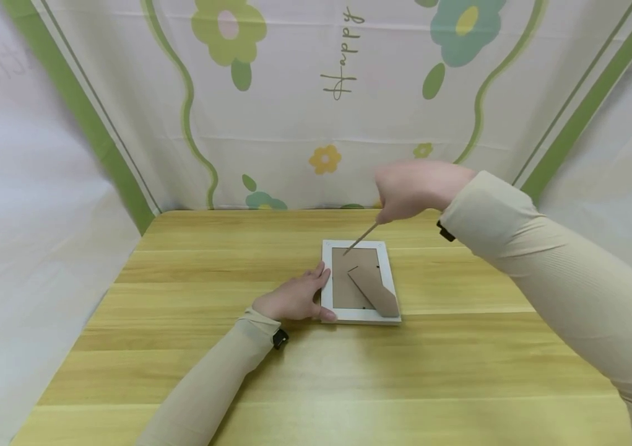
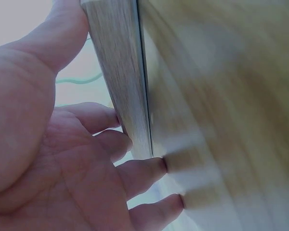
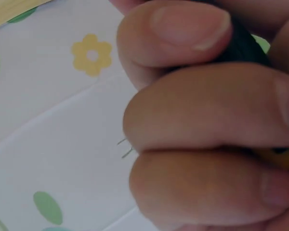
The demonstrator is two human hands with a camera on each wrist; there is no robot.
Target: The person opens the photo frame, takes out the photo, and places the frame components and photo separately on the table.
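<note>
A dark handle [image 3: 248,45], hidden in the head view, is revealed by the right wrist view: the slim tool [image 1: 361,238] is gripped by the curled right hand [image 1: 421,187]; tip contact cannot be determined. A brown backing board [image 1: 343,291] is contained in the white picture frame [image 1: 354,314], laid back up on the table [image 1: 126,347]. The frame's left edge is braced by the left hand [image 1: 296,294], fingers extended. The far table edge is near; broader room is found to left, right and near.

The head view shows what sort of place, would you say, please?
Probably a curtained-off workspace: a wood-grain table bearing a picture frame, with a flowered cloth hanging behind.
</note>
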